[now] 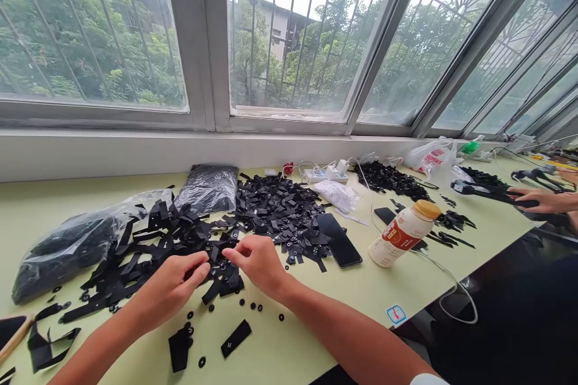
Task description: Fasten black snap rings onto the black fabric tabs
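"Why are the strips [158, 222] so near the left hand [180, 281] and right hand [261, 261]?"

"Maybe so they're easy to grab — they lie in a heap just past both hands."

"What's in the hands?"

"Both are pinched narrow — I can't tell if they hold anything. Little discs [201, 362] lie closer to us."

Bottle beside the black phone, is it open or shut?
Shut: the golden cap sits on top of the bottle, covering its mouth.
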The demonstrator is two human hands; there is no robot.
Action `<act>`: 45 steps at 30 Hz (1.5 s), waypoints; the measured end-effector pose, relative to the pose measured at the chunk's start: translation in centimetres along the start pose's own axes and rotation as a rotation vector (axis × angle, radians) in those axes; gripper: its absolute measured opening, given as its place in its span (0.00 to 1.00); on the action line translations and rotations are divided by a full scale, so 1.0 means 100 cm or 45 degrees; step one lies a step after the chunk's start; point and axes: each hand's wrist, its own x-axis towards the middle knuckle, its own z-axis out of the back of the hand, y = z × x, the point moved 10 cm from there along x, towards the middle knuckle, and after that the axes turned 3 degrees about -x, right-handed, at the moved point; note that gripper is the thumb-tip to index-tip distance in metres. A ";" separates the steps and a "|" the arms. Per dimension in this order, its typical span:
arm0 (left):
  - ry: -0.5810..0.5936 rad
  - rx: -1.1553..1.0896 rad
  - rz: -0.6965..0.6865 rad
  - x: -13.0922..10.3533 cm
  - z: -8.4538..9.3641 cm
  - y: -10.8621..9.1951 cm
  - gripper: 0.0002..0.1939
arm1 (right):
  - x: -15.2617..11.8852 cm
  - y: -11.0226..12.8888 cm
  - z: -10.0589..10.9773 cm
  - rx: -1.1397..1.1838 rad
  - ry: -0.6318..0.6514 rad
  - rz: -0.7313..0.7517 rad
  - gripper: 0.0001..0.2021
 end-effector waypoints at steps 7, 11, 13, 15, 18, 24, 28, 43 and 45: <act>0.012 0.020 -0.010 0.000 -0.005 -0.003 0.20 | -0.005 0.012 -0.022 0.200 0.302 0.114 0.12; -0.086 0.045 0.075 0.001 0.000 0.007 0.21 | -0.007 0.002 -0.029 0.128 0.256 0.094 0.07; -0.136 0.061 0.114 0.000 0.003 0.009 0.22 | -0.009 0.005 -0.028 0.077 0.227 0.146 0.06; -0.177 0.049 0.156 -0.001 0.006 0.011 0.22 | -0.011 0.011 -0.028 0.034 0.234 0.210 0.06; -0.181 -0.092 0.220 -0.002 0.006 0.014 0.21 | -0.012 0.014 -0.026 -0.016 0.260 0.230 0.05; -0.187 -0.301 0.251 -0.004 0.004 0.015 0.19 | -0.008 0.003 -0.021 -0.199 0.240 0.143 0.05; -0.211 -0.213 0.228 -0.004 0.005 0.011 0.18 | -0.003 0.003 -0.010 -0.513 0.205 0.174 0.04; -0.909 0.449 0.050 -0.020 0.060 -0.002 0.24 | 0.035 -0.076 0.094 -0.953 -0.282 -0.193 0.11; -0.870 0.380 -0.026 -0.020 0.053 -0.011 0.23 | 0.035 -0.070 0.099 -0.747 -0.363 -0.157 0.10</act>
